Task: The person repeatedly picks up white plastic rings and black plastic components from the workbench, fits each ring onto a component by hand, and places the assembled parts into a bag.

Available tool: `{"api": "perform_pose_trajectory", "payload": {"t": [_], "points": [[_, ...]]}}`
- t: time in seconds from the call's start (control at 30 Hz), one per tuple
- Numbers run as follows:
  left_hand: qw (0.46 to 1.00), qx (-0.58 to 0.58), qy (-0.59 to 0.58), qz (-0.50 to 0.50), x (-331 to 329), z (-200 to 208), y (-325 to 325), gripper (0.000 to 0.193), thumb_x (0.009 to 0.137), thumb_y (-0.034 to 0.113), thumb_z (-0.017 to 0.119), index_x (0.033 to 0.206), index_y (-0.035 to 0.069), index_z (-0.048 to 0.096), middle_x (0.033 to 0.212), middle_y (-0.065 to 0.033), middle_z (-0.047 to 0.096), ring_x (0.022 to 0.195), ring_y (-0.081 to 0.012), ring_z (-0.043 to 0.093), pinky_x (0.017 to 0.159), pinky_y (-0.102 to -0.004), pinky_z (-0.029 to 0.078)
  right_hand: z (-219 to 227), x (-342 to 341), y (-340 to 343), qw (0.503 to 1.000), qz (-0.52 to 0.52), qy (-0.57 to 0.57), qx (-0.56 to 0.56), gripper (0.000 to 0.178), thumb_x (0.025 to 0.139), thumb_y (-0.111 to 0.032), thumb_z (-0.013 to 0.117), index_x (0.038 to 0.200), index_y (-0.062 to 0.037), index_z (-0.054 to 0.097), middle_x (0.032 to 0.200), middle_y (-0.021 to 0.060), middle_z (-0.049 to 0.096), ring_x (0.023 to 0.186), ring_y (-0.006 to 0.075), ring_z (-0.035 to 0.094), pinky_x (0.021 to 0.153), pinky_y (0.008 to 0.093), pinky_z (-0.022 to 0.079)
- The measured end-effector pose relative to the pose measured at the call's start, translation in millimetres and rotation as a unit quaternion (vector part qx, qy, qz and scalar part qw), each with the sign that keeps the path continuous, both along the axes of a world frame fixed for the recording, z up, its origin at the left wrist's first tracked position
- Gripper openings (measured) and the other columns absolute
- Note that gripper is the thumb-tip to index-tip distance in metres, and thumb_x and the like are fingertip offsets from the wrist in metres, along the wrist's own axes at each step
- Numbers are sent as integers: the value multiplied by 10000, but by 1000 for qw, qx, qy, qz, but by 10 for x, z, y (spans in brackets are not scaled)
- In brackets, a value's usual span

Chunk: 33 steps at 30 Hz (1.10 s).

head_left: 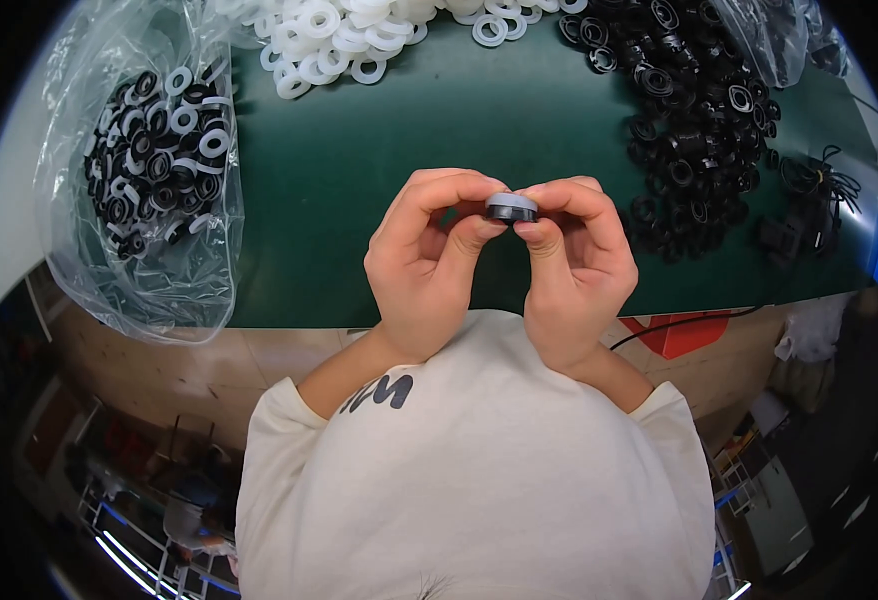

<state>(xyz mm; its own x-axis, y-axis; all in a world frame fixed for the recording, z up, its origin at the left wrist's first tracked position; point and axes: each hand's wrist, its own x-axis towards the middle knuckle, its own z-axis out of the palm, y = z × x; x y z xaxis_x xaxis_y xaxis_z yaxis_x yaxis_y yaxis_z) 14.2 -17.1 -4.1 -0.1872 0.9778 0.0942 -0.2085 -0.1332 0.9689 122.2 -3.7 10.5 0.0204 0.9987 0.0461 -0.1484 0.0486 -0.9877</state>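
Note:
Between my two hands is a small round part [511, 207], a pale grey-white ring sitting on a black ring. My left hand [429, 255] pinches its left side between thumb and forefinger. From the right, my right hand [581, 265] pinches the other side in the same way. Both hands are above the green table [319, 240], close to its near edge. The part is held level, with the pale side up and the black side below.
White rings [344, 35] lie heaped at the far middle. Black rings [694, 130] form a pile at the right, beside a coiled black cable [824, 190]. A clear plastic bag [184, 275] at the left holds black-and-white ring parts [159, 160]. Another clear bag [769, 40] sits far right.

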Motion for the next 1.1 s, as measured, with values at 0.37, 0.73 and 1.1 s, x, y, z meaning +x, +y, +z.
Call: {"api": "perform_pose_trajectory", "payload": {"t": [0.37, 0.73, 1.1], "points": [[903, -79, 283, 313, -1032, 140, 50, 184, 898, 58, 549, 1051, -45, 546, 933, -86, 615, 772, -93, 561, 705, -213, 467, -279, 54, 954, 865, 43, -449, 219, 199, 736, -129, 693, 881, -16, 617, 840, 67, 536, 779, 249, 554, 643, 348, 465], [987, -138, -23, -78, -487, 83, 291, 274, 869, 60, 593, 1123, -38, 570, 1024, -96, 607, 824, -118, 589, 687, -214, 485, -89, 29, 459, 887, 111, -357, 271, 153, 699, 2, 682, 841, -13, 629, 779, 63, 559, 680, 219, 537, 596, 302, 453], [936, -254, -224, -95, -346, -140, 305, 206, 946, 140, 479, 1021, -38, 552, 915, -112, 616, 727, -136, 608, 667, -218, 498, -295, 735, 1170, 668, 13, -665, 334, 110, 720, -89, 667, 810, -39, 627, 916, 38, 575, 837, 215, 523, 711, 340, 400]]}}
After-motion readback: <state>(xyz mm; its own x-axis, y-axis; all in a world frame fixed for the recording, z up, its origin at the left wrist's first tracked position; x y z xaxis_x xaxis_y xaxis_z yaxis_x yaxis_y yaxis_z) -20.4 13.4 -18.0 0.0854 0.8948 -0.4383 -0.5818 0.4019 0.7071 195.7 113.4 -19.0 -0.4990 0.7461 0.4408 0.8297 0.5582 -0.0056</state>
